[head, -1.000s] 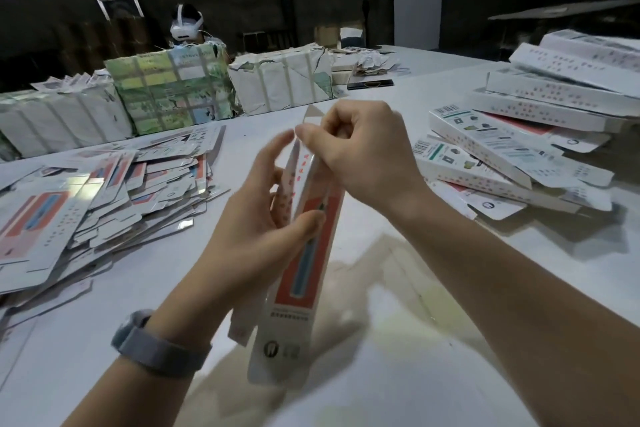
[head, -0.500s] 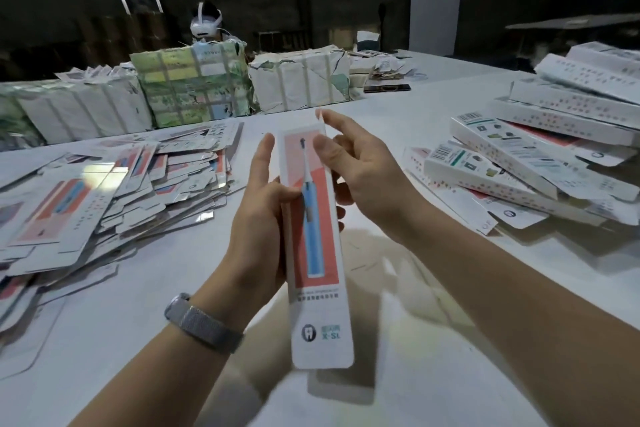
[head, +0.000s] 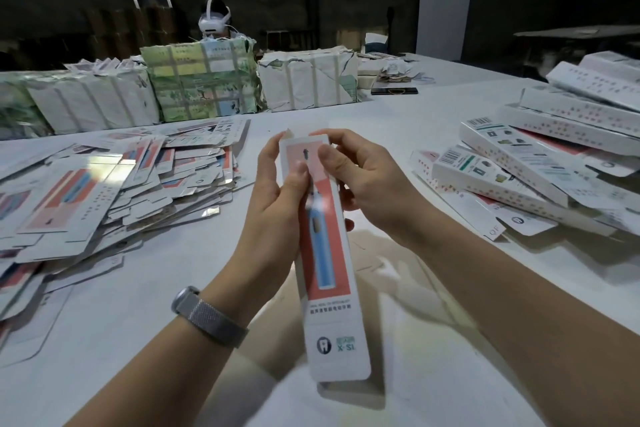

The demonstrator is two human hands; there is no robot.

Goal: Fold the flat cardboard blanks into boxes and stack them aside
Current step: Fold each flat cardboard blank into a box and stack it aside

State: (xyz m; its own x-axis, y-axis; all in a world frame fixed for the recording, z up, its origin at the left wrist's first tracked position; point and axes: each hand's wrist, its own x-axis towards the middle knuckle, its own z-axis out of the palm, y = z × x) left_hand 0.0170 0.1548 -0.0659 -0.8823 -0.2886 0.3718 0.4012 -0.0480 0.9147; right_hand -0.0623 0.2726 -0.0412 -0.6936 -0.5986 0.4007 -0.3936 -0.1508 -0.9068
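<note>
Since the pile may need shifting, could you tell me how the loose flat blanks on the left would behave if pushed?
The flat blanks look thin and glossy, lying fanned and overlapping, so they would probably slide and scatter rather than move together. Single sheets likely flop when lifted.

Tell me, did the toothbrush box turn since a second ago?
Yes. The toothbrush box turned from edge-on to face-up and straightened against the table, held by both hands.
</note>
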